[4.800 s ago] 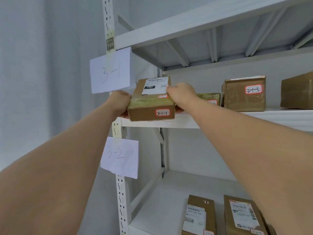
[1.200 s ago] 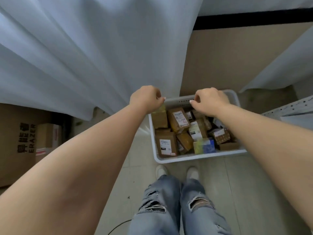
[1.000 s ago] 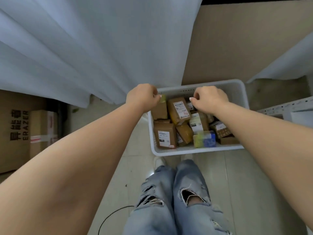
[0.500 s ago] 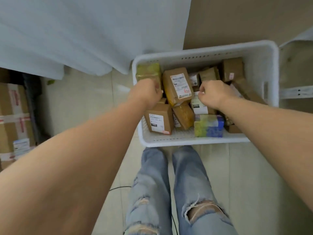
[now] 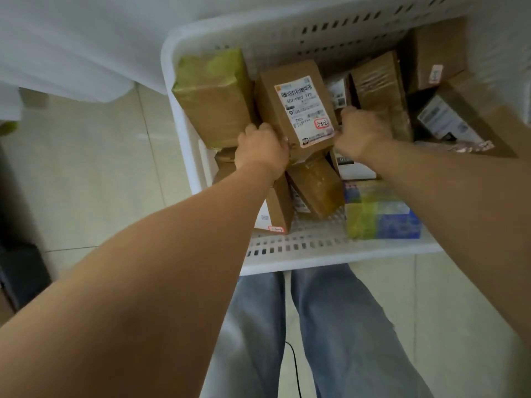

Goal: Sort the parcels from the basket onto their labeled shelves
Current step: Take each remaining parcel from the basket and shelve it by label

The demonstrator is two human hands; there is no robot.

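Both hands (image 5: 261, 150) (image 5: 359, 133) have closed on the parcel (image 5: 296, 107), neighbouring boxes (image 5: 214, 96) crowding it.

Labelled brown parcel (image 5: 298, 107) lies tilted atop others in white basket (image 5: 316, 254).

The basket (image 5: 324, 254) is cut off at the top and right edges of the frame. The fingers of the left hand (image 5: 263, 150) and the right hand (image 5: 360, 133) curl out of sight behind the labelled parcel (image 5: 296, 104), whose small print is unreadable. The box (image 5: 275, 208) below is half hidden by the left forearm. At centre right, the blue-and-yellow parcel (image 5: 382, 216) is blurred. Both arms run off the frame's lower corners.
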